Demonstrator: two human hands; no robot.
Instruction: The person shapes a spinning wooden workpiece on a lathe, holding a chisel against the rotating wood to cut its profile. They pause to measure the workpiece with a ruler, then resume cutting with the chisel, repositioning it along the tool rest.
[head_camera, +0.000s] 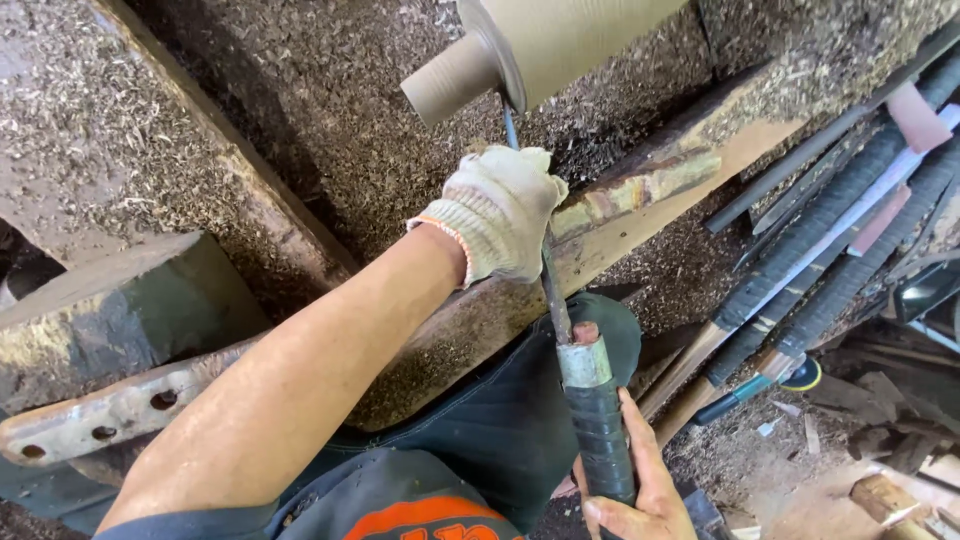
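Two hands steady a long chisel (553, 300) against a spinning wooden workpiece (540, 45) at top centre.

Gloved left hand (500, 225) is clenched round the steel shaft, pressing it onto the wooden rest (640, 190) for control; bare right hand (635, 480), lower centre, is closed on the taped handle (600, 420). Shavings cover everything; spare tools (820, 260) lie right.
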